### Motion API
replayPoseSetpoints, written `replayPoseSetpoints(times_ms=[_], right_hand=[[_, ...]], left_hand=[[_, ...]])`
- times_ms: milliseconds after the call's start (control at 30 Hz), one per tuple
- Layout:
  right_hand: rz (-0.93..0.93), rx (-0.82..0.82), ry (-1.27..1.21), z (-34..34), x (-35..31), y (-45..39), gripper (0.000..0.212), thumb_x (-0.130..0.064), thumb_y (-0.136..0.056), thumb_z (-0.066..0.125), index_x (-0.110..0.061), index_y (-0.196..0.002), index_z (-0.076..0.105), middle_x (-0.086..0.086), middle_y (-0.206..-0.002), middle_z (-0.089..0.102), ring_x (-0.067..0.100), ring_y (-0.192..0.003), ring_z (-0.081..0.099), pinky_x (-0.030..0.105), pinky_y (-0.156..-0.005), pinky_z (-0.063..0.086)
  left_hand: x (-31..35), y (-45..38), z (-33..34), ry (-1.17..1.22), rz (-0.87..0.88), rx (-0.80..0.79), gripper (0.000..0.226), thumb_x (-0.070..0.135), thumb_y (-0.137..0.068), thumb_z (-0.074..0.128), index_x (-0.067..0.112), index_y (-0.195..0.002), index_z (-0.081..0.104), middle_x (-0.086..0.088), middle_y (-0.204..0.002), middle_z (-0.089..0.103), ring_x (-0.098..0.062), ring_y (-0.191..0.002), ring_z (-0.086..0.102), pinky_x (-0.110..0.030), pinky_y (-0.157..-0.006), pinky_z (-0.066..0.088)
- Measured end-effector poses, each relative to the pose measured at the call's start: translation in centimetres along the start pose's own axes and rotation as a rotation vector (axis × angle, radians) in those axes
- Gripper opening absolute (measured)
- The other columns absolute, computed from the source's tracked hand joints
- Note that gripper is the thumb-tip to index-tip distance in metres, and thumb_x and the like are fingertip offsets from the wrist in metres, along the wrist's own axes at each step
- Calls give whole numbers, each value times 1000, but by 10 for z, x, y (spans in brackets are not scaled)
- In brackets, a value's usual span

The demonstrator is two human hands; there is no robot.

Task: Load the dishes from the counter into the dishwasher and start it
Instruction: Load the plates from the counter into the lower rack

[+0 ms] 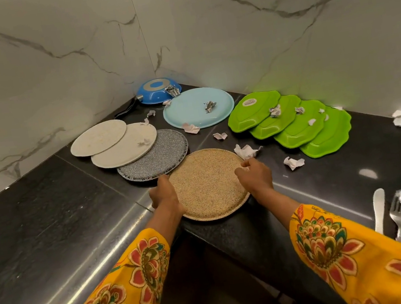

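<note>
1. The left hand (pixel 164 193) curls over the left rim of the tan plate (pixel 207 184), gripping it
2. That plate lies flat between both hands at the inner corner of the dark surface (pixel 43 206), its far-left edge overlapping the grey plate (pixel 153 154)
3. The right hand (pixel 254 175) pinches the right rim, fingers curled
4. Step in hand, as I judge it: picking up the first plate, the nearest; no dishwasher is in view
5. The next move calls for a level lift clear of the grey plate and of the paper scraps (pixel 246 151) just beside the right hand
</note>
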State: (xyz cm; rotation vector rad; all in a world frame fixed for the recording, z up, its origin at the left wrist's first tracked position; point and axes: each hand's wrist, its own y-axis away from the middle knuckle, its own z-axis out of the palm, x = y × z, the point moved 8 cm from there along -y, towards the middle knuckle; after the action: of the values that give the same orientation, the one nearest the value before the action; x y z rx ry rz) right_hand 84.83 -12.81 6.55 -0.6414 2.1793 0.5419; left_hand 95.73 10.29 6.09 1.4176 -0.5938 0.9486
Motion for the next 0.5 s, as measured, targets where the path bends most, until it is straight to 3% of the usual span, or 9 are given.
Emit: replayPoseSetpoints(times_ms=[67, 100, 133, 200, 233, 333, 433, 500], right_hand=[[32, 39, -38, -7, 7, 15, 33, -26, -83, 61, -11, -112, 61, 14, -120, 61, 31, -115, 52, 36, -95, 42], [46, 59, -49, -11, 10, 23, 32, -26, -83, 61, -11, -112, 61, 14, -119, 61, 31, -113, 53, 36, -93, 43], [63, 80, -60, -15, 14, 31, 31, -25, -83, 61, -11, -111, 62, 13, -117, 62, 31, -112, 54, 35, -91, 44], [96, 127, -98, -24, 23, 48, 28, -25, -81, 62, -12, -107, 63, 12, -113, 64, 31, -109, 56, 36, -89, 46], [112, 151, -120, -28, 29, 57, 27, -25, -80, 62, -13, -104, 64, 12, -110, 66, 31, -107, 57, 36, -88, 47], [156, 223, -164, -40, 44, 85, 23, -25, -78, 63, -14, -99, 65, 11, -108, 66, 31, -105, 57, 38, -89, 48], [188, 293, -169, -52, 58, 114, 22, -26, -79, 63, -15, -98, 63, 12, -112, 63, 31, -108, 53, 41, -94, 45], [227, 333, -184, -60, 69, 134, 22, -26, -80, 63, -17, -99, 61, 13, -120, 55, 32, -112, 49, 39, -96, 44]], left_hand=[[-2, 11, -4, -1, -5, -27, 16, 19, -83, 53, 6, -74, 55, -14, -93, 59, -25, -73, 55, -27, -57, 42], [-3, 16, -6, -13, -3, -44, 16, 19, -82, 53, 8, -70, 53, -14, -92, 58, -25, -71, 55, -28, -58, 44], [-5, 20, -8, -29, -11, -63, 15, 21, -81, 54, 7, -74, 56, -14, -96, 60, -26, -75, 58, -31, -62, 48], [-14, 24, -13, -59, -38, -91, 34, 28, -76, 58, 3, -99, 62, -16, -116, 60, -31, -93, 61, -38, -74, 54], [-18, 28, -16, -68, -50, -111, 41, 28, -76, 59, 3, -107, 62, -15, -120, 58, -32, -95, 61, -38, -73, 54], [-22, 54, -24, -77, -51, -174, 13, 17, -84, 54, 6, -90, 57, -9, -101, 58, -22, -78, 59, -28, -57, 47], [-35, 78, -37, -138, -73, -210, 9, 12, -91, 48, 10, -82, 48, -6, -78, 54, -19, -67, 53, -34, -70, 49], [-44, 91, -44, -160, -83, -251, 9, 10, -90, 48, 5, -89, 55, -9, -84, 60, -22, -71, 59, -39, -72, 54]])
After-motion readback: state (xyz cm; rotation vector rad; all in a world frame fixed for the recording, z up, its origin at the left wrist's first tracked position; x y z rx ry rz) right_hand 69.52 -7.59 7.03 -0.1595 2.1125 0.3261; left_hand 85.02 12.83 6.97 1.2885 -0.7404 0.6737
